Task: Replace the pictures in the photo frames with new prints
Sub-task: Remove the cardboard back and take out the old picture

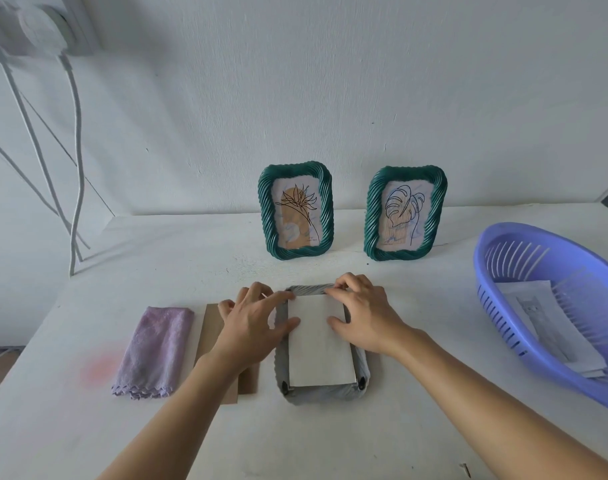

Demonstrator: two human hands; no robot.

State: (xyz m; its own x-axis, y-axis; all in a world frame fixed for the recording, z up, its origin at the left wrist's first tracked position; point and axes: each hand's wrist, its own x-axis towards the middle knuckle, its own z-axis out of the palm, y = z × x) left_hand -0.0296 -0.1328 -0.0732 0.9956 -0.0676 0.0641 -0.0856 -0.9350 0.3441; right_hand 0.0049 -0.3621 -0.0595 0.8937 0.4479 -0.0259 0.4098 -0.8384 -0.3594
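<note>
White print, thin and bendy by the look of it, lies in the back of a grey frame set face-down on the bench. Left hand and right hand are both spread, fingertips pressing its far corners, gripping nothing. Likely light and easily creased: handle by edges. Beyond the hands stand two green frames; right of the right hand, a blue basket holds more prints.

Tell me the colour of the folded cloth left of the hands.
Lilac, with a scalloped edge: the cloth shows clearly in the head view.
</note>
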